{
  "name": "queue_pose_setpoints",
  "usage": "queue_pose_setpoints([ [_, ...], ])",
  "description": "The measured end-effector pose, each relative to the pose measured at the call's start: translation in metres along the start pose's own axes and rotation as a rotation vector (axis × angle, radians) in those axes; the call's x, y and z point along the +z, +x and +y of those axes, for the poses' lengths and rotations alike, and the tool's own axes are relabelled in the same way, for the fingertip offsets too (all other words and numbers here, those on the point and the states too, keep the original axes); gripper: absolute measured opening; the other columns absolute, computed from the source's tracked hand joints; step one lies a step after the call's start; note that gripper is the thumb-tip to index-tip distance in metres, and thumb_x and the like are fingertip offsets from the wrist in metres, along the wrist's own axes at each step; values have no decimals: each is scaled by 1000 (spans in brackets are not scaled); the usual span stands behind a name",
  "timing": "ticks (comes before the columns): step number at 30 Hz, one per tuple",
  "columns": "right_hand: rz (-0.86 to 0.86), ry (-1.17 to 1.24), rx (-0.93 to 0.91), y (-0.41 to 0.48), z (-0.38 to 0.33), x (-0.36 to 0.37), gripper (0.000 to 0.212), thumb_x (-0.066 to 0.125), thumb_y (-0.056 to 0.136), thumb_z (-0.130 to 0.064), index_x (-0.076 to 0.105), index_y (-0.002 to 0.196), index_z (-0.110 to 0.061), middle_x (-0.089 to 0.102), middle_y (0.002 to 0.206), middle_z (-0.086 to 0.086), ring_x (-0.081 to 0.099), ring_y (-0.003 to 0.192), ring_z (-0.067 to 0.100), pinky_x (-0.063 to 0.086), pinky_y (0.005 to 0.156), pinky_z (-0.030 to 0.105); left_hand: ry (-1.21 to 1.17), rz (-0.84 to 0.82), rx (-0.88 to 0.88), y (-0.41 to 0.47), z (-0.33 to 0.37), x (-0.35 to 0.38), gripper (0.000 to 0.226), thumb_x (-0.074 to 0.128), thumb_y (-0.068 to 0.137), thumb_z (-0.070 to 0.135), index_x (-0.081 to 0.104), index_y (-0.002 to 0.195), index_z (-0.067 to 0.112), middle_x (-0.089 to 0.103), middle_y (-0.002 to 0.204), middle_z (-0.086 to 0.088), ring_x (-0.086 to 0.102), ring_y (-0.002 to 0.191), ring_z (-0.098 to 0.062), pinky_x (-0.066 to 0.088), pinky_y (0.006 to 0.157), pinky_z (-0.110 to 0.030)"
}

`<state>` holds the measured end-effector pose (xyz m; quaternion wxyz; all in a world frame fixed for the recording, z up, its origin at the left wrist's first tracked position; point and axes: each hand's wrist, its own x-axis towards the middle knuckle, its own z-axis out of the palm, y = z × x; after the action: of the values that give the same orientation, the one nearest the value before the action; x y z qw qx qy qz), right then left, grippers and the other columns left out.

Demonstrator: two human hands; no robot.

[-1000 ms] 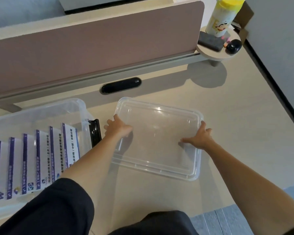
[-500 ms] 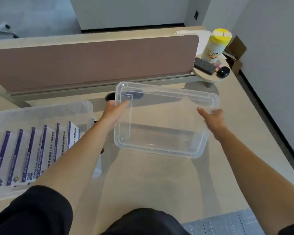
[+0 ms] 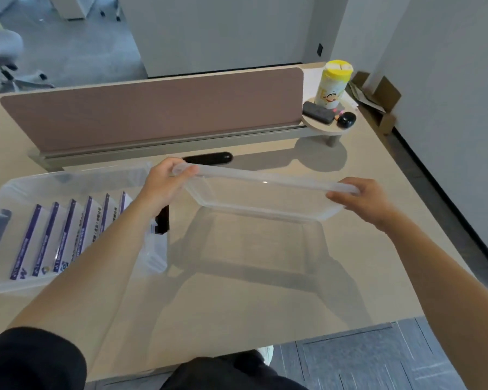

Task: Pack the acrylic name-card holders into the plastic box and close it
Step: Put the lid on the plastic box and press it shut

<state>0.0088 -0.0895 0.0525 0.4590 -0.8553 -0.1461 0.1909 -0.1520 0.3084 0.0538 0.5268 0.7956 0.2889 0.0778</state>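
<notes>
A clear plastic lid [image 3: 261,197] hangs in the air above the desk, roughly level, held at both short ends. My left hand [image 3: 164,182] grips its left end and my right hand [image 3: 362,199] grips its right end. To the left stands the open clear plastic box [image 3: 76,178], with black latches at its ends. Inside it several acrylic name-card holders [image 3: 65,237] with purple-edged cards stand in a row. My left forearm crosses over the box's right side.
A brown divider screen [image 3: 152,108] runs along the back of the beige desk [image 3: 251,299]. A small round shelf [image 3: 328,128] at the back right carries a yellow-lidded canister [image 3: 331,84] and small dark items. A black cable slot [image 3: 207,159] lies behind the lid.
The lid lay flat on the desk under both hands. It was then lifted and tilted, and now it is held higher and about level. The view has also tilted upward.
</notes>
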Motion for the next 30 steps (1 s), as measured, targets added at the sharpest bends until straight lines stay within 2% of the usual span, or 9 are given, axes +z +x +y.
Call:
queue_pose_setpoints([
  [2, -74, -101, -16, -14, -3, 2, 13, 79, 83, -32, 75, 89, -21, 69, 86, 0, 60, 80, 19, 47, 69, 30, 160, -46, 105, -10, 2, -7, 17, 70, 82, 51, 63, 91, 38, 63, 105, 15, 58, 99, -9, 47, 87, -31],
  [4, -123, -159, -28, -26, -3, 7, 18, 77, 85, -29, 76, 98, -16, 72, 97, 0, 63, 89, 18, 48, 76, 28, 269, -107, 160, -22, 7, -12, 8, 72, 84, 41, 65, 85, 40, 62, 99, 22, 56, 97, -2, 39, 84, -24],
  [6, -152, -177, -42, -40, -3, 12, 22, 79, 84, -25, 76, 103, -15, 73, 103, -1, 65, 96, 19, 51, 87, 32, 353, -164, 186, -31, 8, -17, 9, 74, 83, 36, 66, 84, 40, 62, 96, 22, 56, 99, -5, 37, 86, -23],
  [8, -177, -179, -35, -54, -1, 17, 23, 81, 81, -24, 76, 102, -17, 74, 104, -1, 67, 99, 20, 53, 94, 39, 468, -222, 237, -43, 4, -21, 12, 74, 83, 37, 71, 94, 34, 62, 96, 17, 57, 101, -8, 37, 87, -23],
  [11, -217, -224, -6, -77, -3, 31, 25, 87, 72, -31, 74, 94, -32, 71, 98, 4, 65, 91, 28, 54, 81, 41, 582, -273, 332, -63, -9, -27, 32, 70, 87, 38, 72, 112, 18, 62, 106, 9, 56, 103, -11, 37, 87, -22],
  [14, -222, -330, 19, -102, -4, 49, 36, 89, 68, -40, 72, 99, -37, 63, 94, 0, 61, 91, 23, 48, 72, 29, 645, -313, 397, -84, -26, -28, 38, 66, 89, 41, 69, 115, 15, 60, 114, 3, 56, 106, -15, 41, 94, -29],
  [18, -212, -453, 11, -133, 1, 66, 44, 86, 72, -40, 72, 113, -36, 60, 108, -1, 57, 102, 17, 48, 95, 36, 667, -351, 378, -112, -54, -23, 36, 64, 90, 42, 65, 114, 14, 54, 114, 1, 53, 108, -18, 43, 97, -36],
  [25, -210, -373, 10, -138, 22, 63, 36, 88, 72, -31, 71, 104, -32, 60, 112, -3, 57, 106, 18, 46, 96, 35, 682, -320, 386, -133, -66, -6, 32, 62, 92, 41, 61, 113, 16, 50, 117, 4, 41, 117, -16, 38, 99, -33],
  [30, -229, -300, -29, -120, 31, 39, 33, 89, 71, -26, 74, 100, -29, 66, 105, -7, 59, 102, 15, 41, 89, 26, 695, -247, 408, -135, -46, 11, 35, 62, 92, 39, 61, 116, 14, 51, 116, 2, 40, 114, -15, 35, 98, -30],
])
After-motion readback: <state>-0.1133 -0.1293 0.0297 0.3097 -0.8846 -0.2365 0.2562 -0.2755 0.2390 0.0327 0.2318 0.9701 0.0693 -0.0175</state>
